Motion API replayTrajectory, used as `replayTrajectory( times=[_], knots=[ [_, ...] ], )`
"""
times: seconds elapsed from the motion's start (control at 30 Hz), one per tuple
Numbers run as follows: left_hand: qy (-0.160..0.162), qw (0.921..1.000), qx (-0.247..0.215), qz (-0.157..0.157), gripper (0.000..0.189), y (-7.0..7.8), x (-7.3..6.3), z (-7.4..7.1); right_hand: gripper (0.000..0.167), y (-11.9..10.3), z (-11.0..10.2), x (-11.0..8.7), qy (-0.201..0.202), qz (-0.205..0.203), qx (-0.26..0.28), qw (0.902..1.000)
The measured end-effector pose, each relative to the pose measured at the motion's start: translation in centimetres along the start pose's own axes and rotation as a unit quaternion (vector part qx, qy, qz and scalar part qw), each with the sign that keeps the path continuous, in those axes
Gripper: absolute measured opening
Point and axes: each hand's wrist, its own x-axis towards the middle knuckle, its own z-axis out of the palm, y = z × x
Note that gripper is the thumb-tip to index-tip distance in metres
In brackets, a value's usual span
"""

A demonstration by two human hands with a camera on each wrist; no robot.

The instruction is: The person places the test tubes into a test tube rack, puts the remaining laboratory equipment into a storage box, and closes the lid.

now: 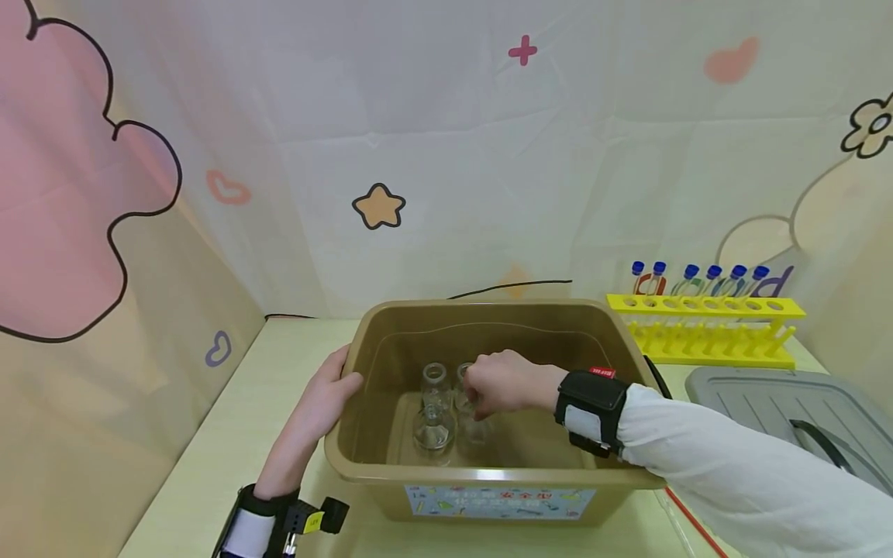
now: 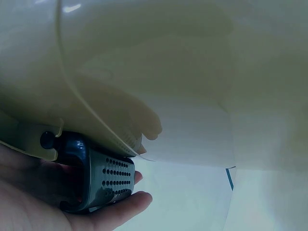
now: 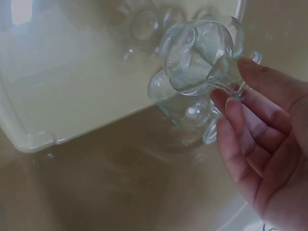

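Observation:
A tan plastic bin [image 1: 377, 465] stands on the table. My left hand [image 1: 317, 407] is at its left side, thumb over the rim; in the left wrist view, fingers curl round the bin's dark perforated side handle [image 2: 113, 175]. Inside the bin, my right hand [image 1: 505, 380] pinches a clear glass flask [image 3: 197, 57] by its narrow neck between thumb and fingertips, with the round base facing the camera. Another glass flask [image 1: 434, 430] stands just left of it. More clear glassware [image 3: 144, 24] shows behind the held flask, its exact shapes hard to make out.
At the back right a yellow rack [image 1: 711, 356] holds several blue-capped tubes [image 1: 691, 273]. A grey lid [image 1: 753, 395] with a black handle lies right of the bin. A printed label [image 1: 501, 502] is on the bin's front, and a patterned cloth [image 1: 446, 155] hangs behind the table.

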Motion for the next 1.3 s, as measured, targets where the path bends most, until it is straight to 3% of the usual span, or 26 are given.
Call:
replayTrajectory(
  times=[0.2,0.7,0.93,1.17,1.3],
  knots=[
    [-0.003,1.0000,-0.007,-0.003,0.037,0.1,0.0,0.0,0.021,0.0,0.6,0.2,-0.002,-0.009,-0.018,0.9998],
    [0.000,1.0000,0.008,-0.006,0.038,0.1,0.0,0.0,0.016,0.1,1.7,0.5,0.016,-0.034,-0.058,0.9976],
    [0.006,0.9999,0.006,-0.012,0.039,0.2,0.0,0.0,0.028,-0.2,1.8,0.6,0.016,-0.032,-0.054,0.9979],
    [0.010,0.9998,0.004,-0.016,0.039,0.3,-0.1,0.1,0.014,-0.1,1.8,0.6,-0.003,-0.016,-0.025,0.9996],
    [0.009,0.9998,0.005,-0.015,0.040,0.3,-0.1,0.1,0.014,-0.1,1.3,0.7,-0.015,-0.011,-0.021,0.9996]
  ],
)
